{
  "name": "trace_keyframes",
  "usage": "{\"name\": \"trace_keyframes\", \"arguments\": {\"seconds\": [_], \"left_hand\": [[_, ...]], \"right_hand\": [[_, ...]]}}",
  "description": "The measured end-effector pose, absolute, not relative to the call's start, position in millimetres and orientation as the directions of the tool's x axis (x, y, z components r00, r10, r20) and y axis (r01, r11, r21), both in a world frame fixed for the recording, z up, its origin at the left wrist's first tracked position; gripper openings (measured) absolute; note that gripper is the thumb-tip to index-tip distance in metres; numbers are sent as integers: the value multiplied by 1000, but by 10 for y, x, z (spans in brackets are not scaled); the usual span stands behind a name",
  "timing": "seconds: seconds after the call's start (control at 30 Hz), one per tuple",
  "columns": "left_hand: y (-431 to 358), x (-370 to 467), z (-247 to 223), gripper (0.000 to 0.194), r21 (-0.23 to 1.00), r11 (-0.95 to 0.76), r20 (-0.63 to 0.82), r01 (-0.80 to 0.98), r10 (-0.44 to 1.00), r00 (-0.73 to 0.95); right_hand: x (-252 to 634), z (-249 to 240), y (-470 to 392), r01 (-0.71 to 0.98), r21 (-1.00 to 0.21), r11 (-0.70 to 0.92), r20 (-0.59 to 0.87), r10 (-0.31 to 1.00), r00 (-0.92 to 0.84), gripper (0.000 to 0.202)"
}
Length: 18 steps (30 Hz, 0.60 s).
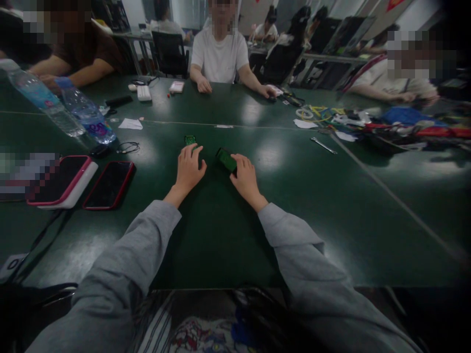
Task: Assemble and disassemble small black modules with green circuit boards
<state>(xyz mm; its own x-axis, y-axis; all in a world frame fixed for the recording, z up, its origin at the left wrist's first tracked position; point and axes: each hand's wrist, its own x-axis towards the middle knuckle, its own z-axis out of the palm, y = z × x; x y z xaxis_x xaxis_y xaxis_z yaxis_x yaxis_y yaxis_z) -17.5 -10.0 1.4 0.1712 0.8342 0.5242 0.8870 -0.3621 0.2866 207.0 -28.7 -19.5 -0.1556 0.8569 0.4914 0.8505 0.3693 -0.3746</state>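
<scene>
On the dark green table [228,235], a small green circuit board [190,139] lies just past the fingertips of my left hand [189,168]. That hand is spread, palm down, with its fingertips at the board's near edge. My right hand [245,177] has its thumb and fingers closed on the right end of a dark case with a green face [226,160]. The case is tilted, and its right end is partly hidden by the fingers. A gap of bare table separates the two hands.
Two phones [110,185] [62,180] lie at the left, with plastic bottles [88,115] behind them. A wrench [324,145] is right of centre. Cables and tools [397,125] are piled at the right. Across the table a person in white [221,56] rests both hands on it.
</scene>
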Motion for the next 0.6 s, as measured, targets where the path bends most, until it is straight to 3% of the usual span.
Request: {"name": "trace_keyframes", "arguments": {"seconds": [0.2,0.4,0.5,0.6], "left_hand": [[-189,57,-11,43,251,-572,433,781,788,438],[-163,29,-14,42,268,-586,425,765,784,452],[-181,35,0,42,269,-576,408,772,794,450],[-189,28,3,42,272,-571,408,775,797,445]], "right_hand": [[2043,-208,-304,842,-368,394,475,858,-193,49],[2074,-276,-193,764,-529,368,467,879,-99,60],[2121,-289,-120,728,-616,300,403,914,-36,54],[2239,-270,-49,762,-599,245,431,901,50,53]]}}
